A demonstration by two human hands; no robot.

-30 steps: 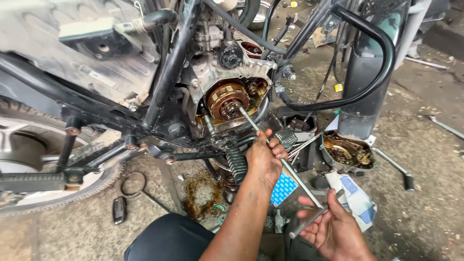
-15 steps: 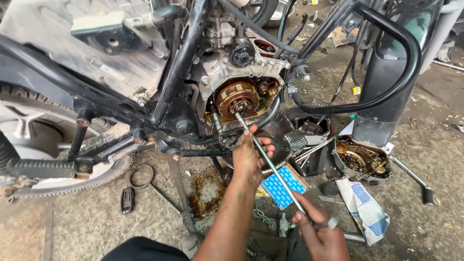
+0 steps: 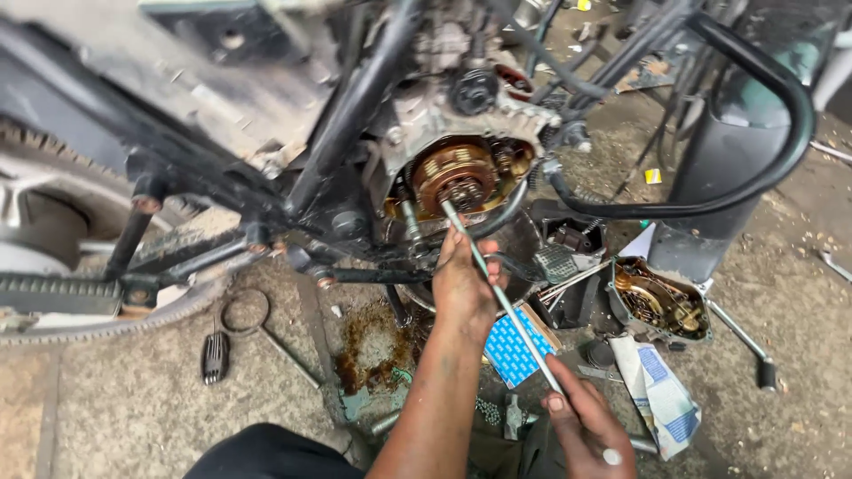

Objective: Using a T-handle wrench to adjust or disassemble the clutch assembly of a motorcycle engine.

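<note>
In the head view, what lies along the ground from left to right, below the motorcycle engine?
Rear wheel → small black tool → oil stain → left hand → blue box → removed engine cover → black-handled lever.

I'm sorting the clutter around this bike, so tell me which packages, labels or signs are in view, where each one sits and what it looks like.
Small box: on the ground under the long metal tool, between the left hand and right hand; flat, rectangular, blue with white dots.
Crumpled wrapper: on the ground right of the right hand, below the removed engine cover; white with blue patches.
Small tag: on the ground beside the black guard bar; yellow, squarish.
</note>
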